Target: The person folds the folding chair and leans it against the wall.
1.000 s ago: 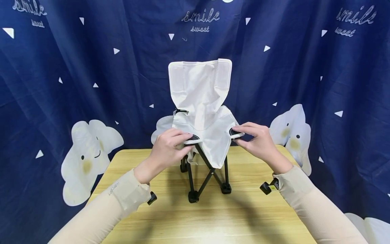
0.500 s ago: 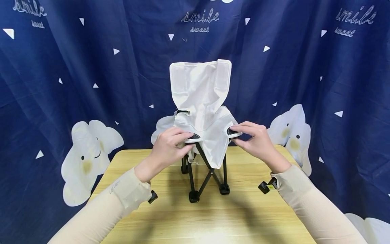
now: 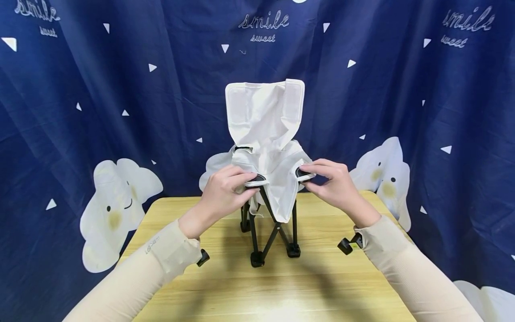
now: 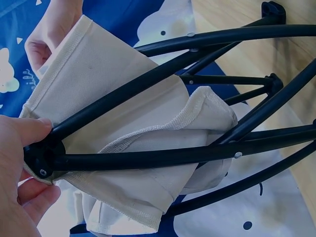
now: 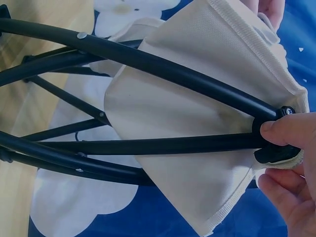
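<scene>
A person's left hand (image 3: 225,188), thumb and fingers closed to a narrow gap, pinches one front corner of a black-legged, white fabric folding chair (image 3: 267,163) standing on the counter (image 3: 314,286) between the hands; the right hand (image 3: 335,185), similarly closed, pinches the opposite front corner. A navy curtain (image 3: 181,112) hangs beyond both hands.

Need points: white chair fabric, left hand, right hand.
White chair fabric (image 3: 270,153): head view, where back meets seat.
Left hand (image 3: 222,191): head view, back of hand.
Right hand (image 3: 341,184): head view, back of hand.
</scene>
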The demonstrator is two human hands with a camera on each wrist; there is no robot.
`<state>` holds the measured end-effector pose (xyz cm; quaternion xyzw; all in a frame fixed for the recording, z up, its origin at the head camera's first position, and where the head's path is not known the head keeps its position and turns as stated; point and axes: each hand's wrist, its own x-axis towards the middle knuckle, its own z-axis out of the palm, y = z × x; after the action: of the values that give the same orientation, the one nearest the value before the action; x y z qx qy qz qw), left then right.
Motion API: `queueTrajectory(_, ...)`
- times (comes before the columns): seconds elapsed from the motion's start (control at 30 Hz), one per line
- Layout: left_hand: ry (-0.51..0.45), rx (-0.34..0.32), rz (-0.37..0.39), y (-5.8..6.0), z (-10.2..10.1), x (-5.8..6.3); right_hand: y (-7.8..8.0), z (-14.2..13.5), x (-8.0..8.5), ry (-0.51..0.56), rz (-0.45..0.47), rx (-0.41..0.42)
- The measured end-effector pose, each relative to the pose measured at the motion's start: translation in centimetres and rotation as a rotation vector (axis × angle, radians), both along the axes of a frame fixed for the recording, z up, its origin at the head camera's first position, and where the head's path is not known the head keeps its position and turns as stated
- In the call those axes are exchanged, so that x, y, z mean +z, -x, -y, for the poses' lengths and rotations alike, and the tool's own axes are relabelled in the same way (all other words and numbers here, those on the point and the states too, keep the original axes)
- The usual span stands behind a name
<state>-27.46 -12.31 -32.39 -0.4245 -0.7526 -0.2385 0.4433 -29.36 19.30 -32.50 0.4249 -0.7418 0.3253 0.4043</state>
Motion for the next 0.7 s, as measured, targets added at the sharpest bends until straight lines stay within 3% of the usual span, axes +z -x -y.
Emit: queueTrajectory(0.7,0.001,-0.007,-0.031,0.04,-0.31,0.16,-0.34,0.67,0.37,-0.033,-0.037,0.002)
